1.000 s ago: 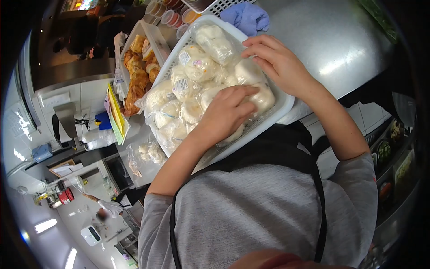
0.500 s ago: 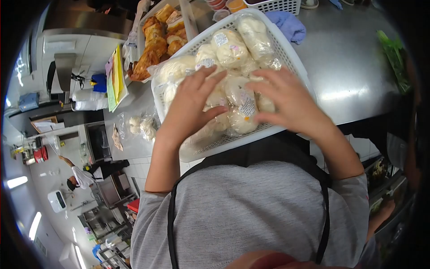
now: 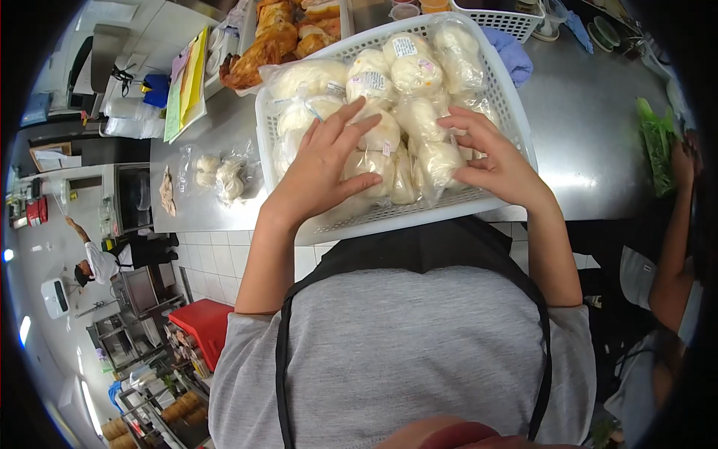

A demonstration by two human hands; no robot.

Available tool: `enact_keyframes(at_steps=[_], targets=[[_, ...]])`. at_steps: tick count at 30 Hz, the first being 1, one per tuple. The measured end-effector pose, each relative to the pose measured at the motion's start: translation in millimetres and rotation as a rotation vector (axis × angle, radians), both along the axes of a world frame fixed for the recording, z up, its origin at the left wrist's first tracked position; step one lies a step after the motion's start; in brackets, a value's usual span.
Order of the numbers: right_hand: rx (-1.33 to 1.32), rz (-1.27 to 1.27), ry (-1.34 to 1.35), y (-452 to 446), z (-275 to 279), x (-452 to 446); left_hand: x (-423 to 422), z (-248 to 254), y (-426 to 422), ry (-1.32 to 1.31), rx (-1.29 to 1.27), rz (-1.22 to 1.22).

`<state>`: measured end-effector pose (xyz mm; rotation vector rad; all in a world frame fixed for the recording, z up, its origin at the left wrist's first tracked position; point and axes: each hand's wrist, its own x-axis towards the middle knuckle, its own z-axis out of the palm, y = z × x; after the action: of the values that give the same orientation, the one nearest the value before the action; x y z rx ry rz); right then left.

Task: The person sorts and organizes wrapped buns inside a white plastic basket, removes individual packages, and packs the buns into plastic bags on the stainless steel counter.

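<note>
A white perforated plastic basket holds several clear bags of round white buns, some with printed labels. My left hand is over the bags at the basket's left front, its fingers spread and thumb pointing right. It rests on or just above the plastic. To the right, my right hand has its fingers apart and slightly curved. Its fingertips lie against the side of an upright bag of buns, not closed around it. The undersides of both hands are hidden.
Roasted meat pieces fill a container behind the basket. A blue cloth lies at its back right, and small knotted bags lie left. At far right, another person's hand is by bagged green vegetables.
The labelled bag between my hands has shifted and turned, its label now out of sight. My right hand has lowered to a bag's side. The other person's arm has come into view at right.
</note>
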<state>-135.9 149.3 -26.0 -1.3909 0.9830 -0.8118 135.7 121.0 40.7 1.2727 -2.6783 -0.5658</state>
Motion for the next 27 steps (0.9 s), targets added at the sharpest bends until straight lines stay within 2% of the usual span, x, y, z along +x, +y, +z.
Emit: enact_keyframes(at_steps=[3,5,7,8,10,14,16,17,19,21,24,27], targets=[[0.014,0.055,-0.005,-1,6,2,8,-2,4,0.018,-0.046,0.054],[0.042,0.075,0.004,-2,12,3,7,-1,9,-0.097,-0.045,0.028],[0.034,0.066,0.216,-1,20,11,5,-5,11,-0.112,-0.053,0.025],[0.038,0.065,0.218,-1,18,17,3,-8,13,-0.127,-0.061,0.018],[-0.147,-0.079,0.311,-1,7,33,-4,-13,15,-0.118,-0.078,0.036],[-0.32,-0.097,0.51,3,1,47,-10,-18,17,-0.051,-0.1,0.076],[-0.253,-0.146,0.194,1,5,42,-8,-18,16,-0.015,-0.109,0.085],[-0.254,-0.134,0.196,1,5,37,-6,-19,19,0.012,-0.106,0.086],[-0.144,-0.24,0.019,-1,4,22,-4,-21,23,0.028,-0.09,0.087],[-0.193,-0.387,-0.283,-3,10,3,-1,-22,23,0.047,-0.083,0.087],[-0.25,-0.641,-0.395,-10,13,-55,3,-23,26,-0.005,-0.098,0.056],[-0.304,-0.796,-0.358,-11,-6,-97,5,-22,24,-0.043,-0.146,-0.027]])
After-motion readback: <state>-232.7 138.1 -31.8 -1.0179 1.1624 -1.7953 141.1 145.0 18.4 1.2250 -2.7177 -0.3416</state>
